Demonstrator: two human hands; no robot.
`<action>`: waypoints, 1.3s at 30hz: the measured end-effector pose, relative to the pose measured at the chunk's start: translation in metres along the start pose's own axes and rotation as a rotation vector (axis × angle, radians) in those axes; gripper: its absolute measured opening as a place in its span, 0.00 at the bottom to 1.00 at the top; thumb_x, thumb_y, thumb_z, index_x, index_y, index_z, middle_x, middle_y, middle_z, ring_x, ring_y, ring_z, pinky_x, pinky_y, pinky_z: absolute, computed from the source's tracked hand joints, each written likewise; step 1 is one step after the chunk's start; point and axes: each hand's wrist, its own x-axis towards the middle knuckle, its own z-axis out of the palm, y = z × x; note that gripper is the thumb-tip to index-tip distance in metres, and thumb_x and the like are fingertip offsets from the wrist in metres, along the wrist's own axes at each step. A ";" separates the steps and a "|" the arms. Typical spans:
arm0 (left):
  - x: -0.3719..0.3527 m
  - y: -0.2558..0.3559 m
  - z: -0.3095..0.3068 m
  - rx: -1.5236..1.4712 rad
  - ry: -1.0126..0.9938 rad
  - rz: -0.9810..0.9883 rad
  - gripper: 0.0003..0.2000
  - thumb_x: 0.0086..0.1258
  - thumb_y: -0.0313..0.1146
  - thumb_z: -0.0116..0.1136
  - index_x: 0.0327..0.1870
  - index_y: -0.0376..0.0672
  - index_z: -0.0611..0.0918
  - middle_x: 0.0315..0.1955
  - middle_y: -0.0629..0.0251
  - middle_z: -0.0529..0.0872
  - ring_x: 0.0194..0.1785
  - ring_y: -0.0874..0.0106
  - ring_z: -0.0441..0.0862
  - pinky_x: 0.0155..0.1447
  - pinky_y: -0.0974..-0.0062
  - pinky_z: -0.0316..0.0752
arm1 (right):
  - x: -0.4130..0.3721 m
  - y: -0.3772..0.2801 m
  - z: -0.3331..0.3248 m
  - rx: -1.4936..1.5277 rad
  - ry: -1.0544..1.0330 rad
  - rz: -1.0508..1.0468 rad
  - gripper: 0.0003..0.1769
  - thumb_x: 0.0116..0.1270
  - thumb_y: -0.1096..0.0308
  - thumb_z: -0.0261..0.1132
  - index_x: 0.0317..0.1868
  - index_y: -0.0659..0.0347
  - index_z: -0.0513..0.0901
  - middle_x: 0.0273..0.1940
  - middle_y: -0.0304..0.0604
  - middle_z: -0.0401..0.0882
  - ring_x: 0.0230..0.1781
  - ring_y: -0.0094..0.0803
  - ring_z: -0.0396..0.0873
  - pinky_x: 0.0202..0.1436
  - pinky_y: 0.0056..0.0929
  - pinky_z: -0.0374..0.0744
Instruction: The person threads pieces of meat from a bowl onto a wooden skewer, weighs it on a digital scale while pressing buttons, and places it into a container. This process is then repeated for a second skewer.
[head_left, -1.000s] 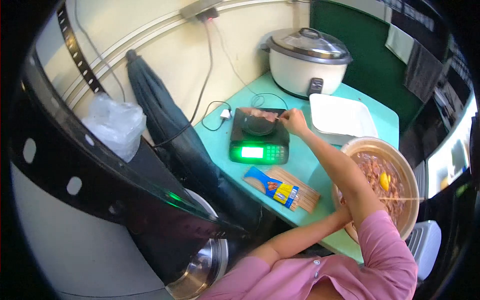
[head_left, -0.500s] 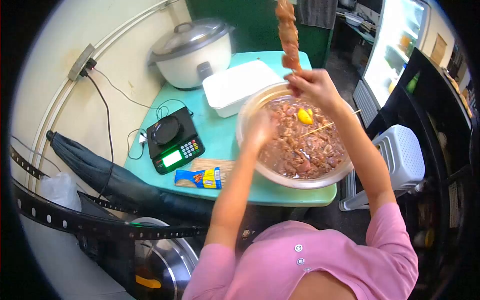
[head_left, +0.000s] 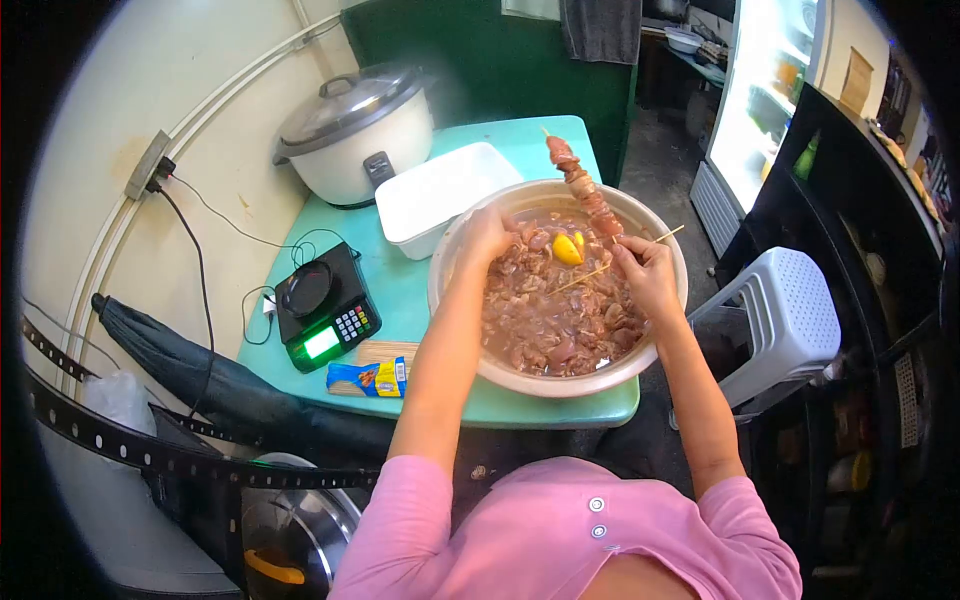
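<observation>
A wide basin (head_left: 672,262) holds raw sliced meat (head_left: 560,325) in a murky marinade, with yellow citrus pieces (head_left: 567,250) on top. My right hand (head_left: 648,272) pinches the lower end of a meat skewer (head_left: 585,190), raised above the basin's right side and tilted with its tip up and left. A bare bamboo stick (head_left: 580,280) lies across the meat and passes by my right hand; another stick end (head_left: 668,234) shows beyond the rim. At the basin's upper left, my left hand (head_left: 485,236) reaches over the rim, its fingers curled at the meat; what they hold is hidden.
A white rectangular tub (head_left: 440,190) stands behind the basin, near a large rice cooker (head_left: 355,130). On the left of the turquoise table (head_left: 420,400) are a digital scale (head_left: 328,310) and a pack of bamboo skewers (head_left: 370,378). A plastic stool (head_left: 790,310) stands right.
The meat skewer in my right hand has come down from high above the basin to just over its right side. My left hand, blurred before, is now at the upper-left rim. The view shifted slightly.
</observation>
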 end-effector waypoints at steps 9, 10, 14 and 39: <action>-0.005 0.006 0.010 -0.046 0.070 0.030 0.09 0.52 0.37 0.67 0.31 0.44 0.87 0.30 0.52 0.86 0.38 0.57 0.84 0.46 0.64 0.75 | 0.002 0.006 0.000 -0.013 0.056 -0.006 0.08 0.64 0.75 0.62 0.39 0.70 0.84 0.25 0.36 0.79 0.24 0.17 0.73 0.27 0.18 0.71; -0.007 0.008 0.007 -0.069 0.052 0.098 0.09 0.52 0.37 0.66 0.32 0.44 0.87 0.29 0.52 0.86 0.37 0.57 0.84 0.46 0.64 0.75 | 0.006 0.014 -0.003 -0.060 0.064 -0.051 0.08 0.64 0.74 0.62 0.39 0.70 0.84 0.24 0.36 0.79 0.23 0.18 0.73 0.28 0.18 0.71; -0.023 0.019 -0.010 -0.134 -0.332 0.359 0.08 0.50 0.30 0.67 0.30 0.39 0.86 0.28 0.59 0.87 0.32 0.68 0.84 0.41 0.71 0.77 | 0.004 0.007 -0.005 -0.054 0.058 -0.023 0.08 0.65 0.73 0.62 0.38 0.71 0.84 0.24 0.35 0.79 0.23 0.17 0.74 0.28 0.17 0.72; -0.051 0.013 0.004 -0.440 -0.434 0.243 0.06 0.63 0.29 0.58 0.34 0.36 0.83 0.27 0.69 0.83 0.30 0.79 0.78 0.34 0.80 0.72 | 0.004 0.005 0.000 0.095 -0.031 0.120 0.08 0.70 0.71 0.55 0.43 0.65 0.77 0.25 0.39 0.80 0.17 0.18 0.72 0.20 0.17 0.69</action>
